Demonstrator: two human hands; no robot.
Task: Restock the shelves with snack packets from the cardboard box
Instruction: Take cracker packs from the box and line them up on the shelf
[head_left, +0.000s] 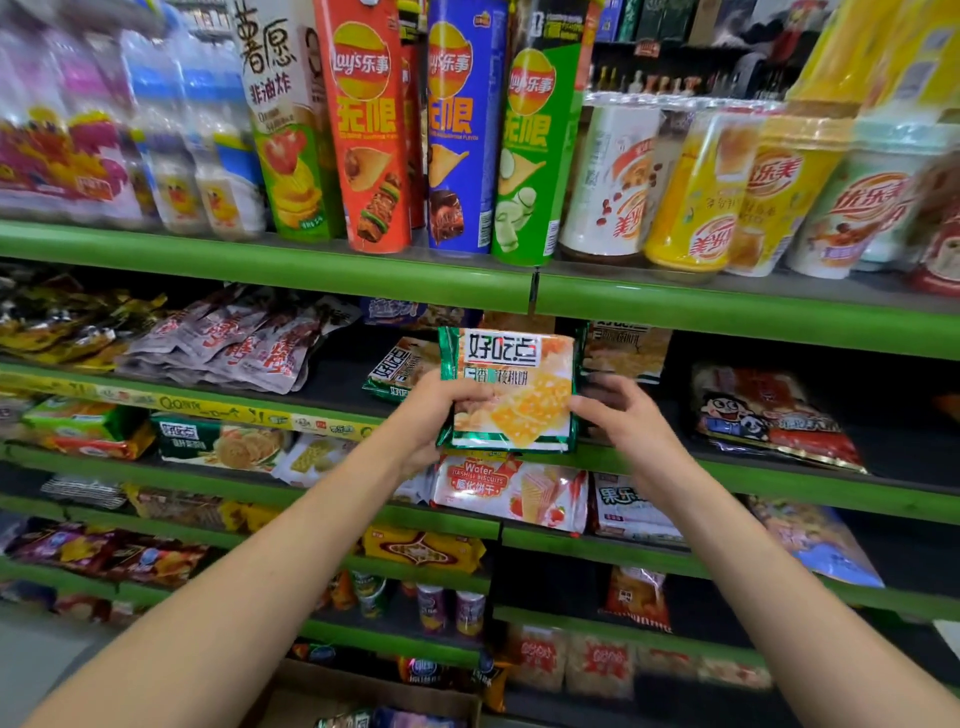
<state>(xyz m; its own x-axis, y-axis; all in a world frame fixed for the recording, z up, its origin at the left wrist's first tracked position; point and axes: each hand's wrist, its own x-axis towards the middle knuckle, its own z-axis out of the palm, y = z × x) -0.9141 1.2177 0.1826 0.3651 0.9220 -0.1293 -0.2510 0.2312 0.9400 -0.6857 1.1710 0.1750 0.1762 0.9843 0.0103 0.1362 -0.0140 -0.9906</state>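
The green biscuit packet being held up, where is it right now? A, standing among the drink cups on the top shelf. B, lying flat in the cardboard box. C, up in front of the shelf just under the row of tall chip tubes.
C: the left hand grips the biscuit packet upright below the chip tubes, right hand beside it.

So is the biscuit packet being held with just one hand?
No, the left hand grips the biscuit packet and right hand fingers touch its other edge.

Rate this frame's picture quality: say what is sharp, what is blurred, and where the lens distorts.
Head view: the green biscuit packet and both hands, left and right, are sharp; the bottles top left and bottom-shelf packets are blurred; wide-angle bending bows the green shelf edge; lighting is even.
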